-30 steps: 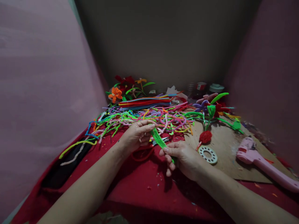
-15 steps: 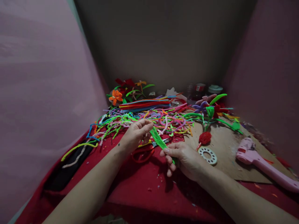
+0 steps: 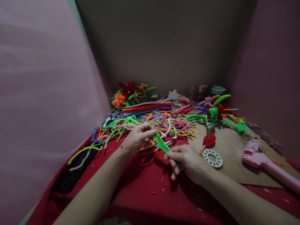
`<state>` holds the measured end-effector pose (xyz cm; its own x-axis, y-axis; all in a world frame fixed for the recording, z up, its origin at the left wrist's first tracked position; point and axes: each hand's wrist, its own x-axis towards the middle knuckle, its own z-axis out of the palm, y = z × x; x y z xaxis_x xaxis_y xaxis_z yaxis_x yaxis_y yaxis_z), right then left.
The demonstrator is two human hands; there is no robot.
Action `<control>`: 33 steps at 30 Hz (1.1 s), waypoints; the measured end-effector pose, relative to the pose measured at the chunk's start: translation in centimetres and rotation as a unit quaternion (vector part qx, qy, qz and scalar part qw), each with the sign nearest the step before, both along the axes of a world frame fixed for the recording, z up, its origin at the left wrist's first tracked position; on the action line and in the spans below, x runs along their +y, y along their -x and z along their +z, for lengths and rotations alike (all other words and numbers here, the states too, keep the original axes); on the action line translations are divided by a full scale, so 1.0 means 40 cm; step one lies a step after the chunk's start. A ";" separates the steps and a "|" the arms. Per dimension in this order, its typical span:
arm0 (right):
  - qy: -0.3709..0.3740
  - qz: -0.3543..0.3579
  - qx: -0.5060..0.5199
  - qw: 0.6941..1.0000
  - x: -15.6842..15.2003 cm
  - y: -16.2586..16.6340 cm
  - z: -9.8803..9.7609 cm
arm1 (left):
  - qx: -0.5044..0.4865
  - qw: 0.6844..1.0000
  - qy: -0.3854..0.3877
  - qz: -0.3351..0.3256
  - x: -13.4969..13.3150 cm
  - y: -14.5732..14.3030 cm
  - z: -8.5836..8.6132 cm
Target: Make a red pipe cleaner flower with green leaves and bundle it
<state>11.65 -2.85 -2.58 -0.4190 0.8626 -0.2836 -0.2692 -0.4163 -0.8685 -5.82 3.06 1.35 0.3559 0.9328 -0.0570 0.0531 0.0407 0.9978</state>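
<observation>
A flat strip of green pipe cleaners [image 3: 162, 143] stretches slantwise between my two hands above the red cloth. My left hand [image 3: 142, 137] pinches its upper end between thumb and fingers. Around the lower end, my right hand [image 3: 184, 159] is closed, and a green tip pokes out below its fingers. Just behind the strip lies a pair of scissors [image 3: 147, 157] with red handles, partly hidden by my left hand. Beyond my hands spreads a tangled heap of coloured pipe cleaners [image 3: 126, 123].
On the brown board [image 3: 225, 170] at right rest a pink glue gun [image 3: 254, 153], a white ring with holes [image 3: 212, 158] and a red pipe-cleaner flower [image 3: 209, 140]. An orange flower [image 3: 119, 100] stands back left. A black object [image 3: 70, 175] lies at left on the red cloth [image 3: 140, 193].
The whole view has shifted slightly, so everything sits a little further right and lower. Both hands keep their hold on the green strip, which looks almost the same.
</observation>
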 end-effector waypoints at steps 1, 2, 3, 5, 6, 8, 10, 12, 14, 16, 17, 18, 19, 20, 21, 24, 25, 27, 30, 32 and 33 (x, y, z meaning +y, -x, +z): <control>0.001 0.000 -0.005 1.000 0.000 0.000 0.000 | -0.009 1.000 0.013 -0.004 -0.001 0.000 0.001; 0.001 0.002 -0.010 1.000 -0.001 0.000 0.000 | -0.019 0.999 0.027 -0.010 -0.001 0.000 0.002; 0.000 0.005 -0.015 1.000 -0.002 0.001 0.001 | -0.028 0.999 0.044 -0.018 -0.002 0.000 0.003; 0.000 0.012 -0.024 1.000 -0.004 0.002 0.005 | -0.041 0.996 0.081 -0.025 -0.002 0.001 0.004; 0.000 0.014 -0.027 1.000 -0.004 0.002 0.007 | -0.044 0.994 0.095 -0.026 -0.001 0.002 0.004; 0.001 0.015 -0.035 0.999 -0.004 0.003 0.010 | -0.050 0.992 0.113 -0.031 0.002 0.007 0.001; 0.001 0.013 -0.037 0.999 -0.001 0.003 0.010 | -0.057 0.990 0.124 -0.047 0.007 0.013 -0.003; -0.002 0.012 -0.040 0.999 0.001 0.003 0.008 | -0.061 0.986 0.139 -0.068 0.012 0.019 -0.007; -0.003 0.008 -0.050 0.999 0.003 0.003 0.007 | -0.062 0.984 0.150 -0.074 0.016 0.022 -0.009; 0.004 0.005 -0.064 0.998 0.002 0.004 0.008 | -0.062 0.984 0.153 -0.070 0.017 0.022 -0.008; 0.009 0.006 -0.069 0.998 0.001 0.005 0.010 | -0.061 0.985 0.151 -0.066 0.016 0.021 -0.007; 0.014 0.007 -0.073 0.997 0.000 0.006 0.012 | -0.059 0.985 0.148 -0.064 0.014 0.019 -0.005; 0.017 0.010 -0.076 0.997 0.000 0.008 0.015 | -0.059 0.986 0.145 -0.060 0.012 0.017 -0.004; 0.017 0.011 -0.079 0.997 -0.001 0.009 0.017 | -0.059 0.987 0.142 -0.054 0.010 0.014 -0.002; 0.015 0.011 -0.080 0.997 -0.002 0.010 0.020 | -0.059 0.988 0.139 -0.044 0.009 0.012 -0.001; 0.007 0.005 -0.085 0.996 -0.002 0.010 0.023 | -0.059 0.991 0.119 -0.019 0.008 0.006 -0.004; 0.005 0.006 -0.085 0.996 -0.002 0.009 0.023 | -0.060 0.992 0.109 -0.020 0.009 0.005 -0.006; 0.001 0.010 -0.081 0.997 -0.001 0.006 0.021 | -0.063 0.994 0.085 -0.028 0.012 0.005 -0.011; -0.003 0.020 -0.065 0.998 0.001 0.001 0.015 | -0.065 0.996 0.052 -0.030 0.015 0.007 -0.012; 0.000 0.021 -0.055 0.998 0.001 -0.001 0.012 | -0.064 0.997 0.039 -0.033 0.016 0.010 -0.010; 0.002 0.023 -0.050 0.999 0.001 -0.002 0.011 | -0.063 0.997 0.035 -0.040 0.016 0.013 -0.008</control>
